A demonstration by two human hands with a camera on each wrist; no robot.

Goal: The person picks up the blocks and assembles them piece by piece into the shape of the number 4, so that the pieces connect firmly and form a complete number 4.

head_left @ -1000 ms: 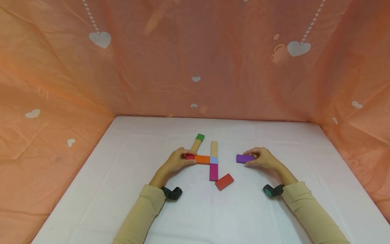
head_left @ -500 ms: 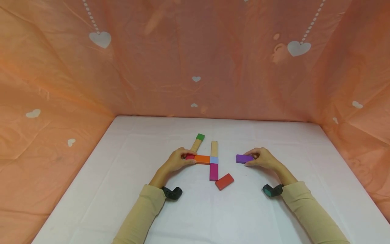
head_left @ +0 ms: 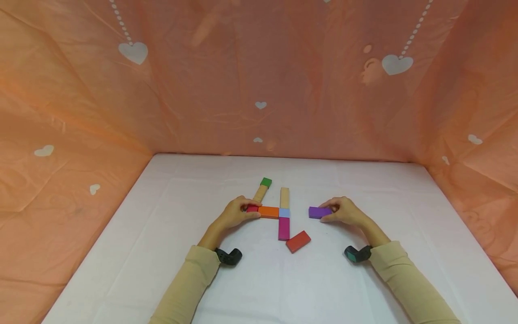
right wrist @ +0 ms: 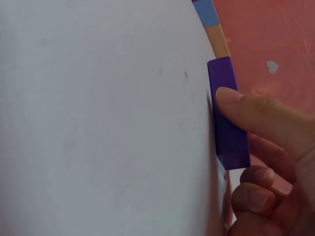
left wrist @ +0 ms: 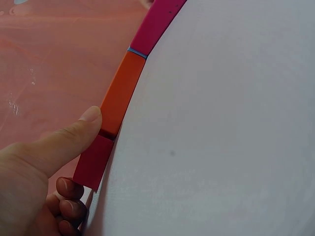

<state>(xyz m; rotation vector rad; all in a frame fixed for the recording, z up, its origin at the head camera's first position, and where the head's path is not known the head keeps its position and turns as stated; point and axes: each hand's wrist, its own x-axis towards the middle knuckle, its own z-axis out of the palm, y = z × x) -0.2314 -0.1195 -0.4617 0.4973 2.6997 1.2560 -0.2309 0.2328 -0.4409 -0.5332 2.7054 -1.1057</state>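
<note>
Two tan sleeves (head_left: 182, 288), lying over a white tabletop (head_left: 299, 292), each ending in a dark wrist camera (head_left: 229, 256).
One red block (head_left: 298, 241), lying askew, its corner sitting just beside the near end of a magenta block (head_left: 284, 229); contact unclear.
One left hand (head_left: 236, 212), pinching a crimson block (head_left: 252, 209) between thumb and curled fingers, the thumb tip reaching its joint with an orange block (head_left: 268, 212); the hand is partly covering the crimson piece.
One right hand (head_left: 344, 211), gripping one end of a purple block (head_left: 317, 213), thumb on the near side; the purple piece is lying apart, right of the row.
One light-blue block (head_left: 284, 213), joining the orange, the magenta and a straight natural-wood block (head_left: 284, 198), which is pointing away.
One slanting natural-wood block (head_left: 261, 193), its near end disappearing behind the left hand; a green block (head_left: 265, 182) is capping its far end.
One orange backdrop (head_left: 259, 67), bearing pale hearts (head_left: 134, 53), closing off the far edge.
</note>
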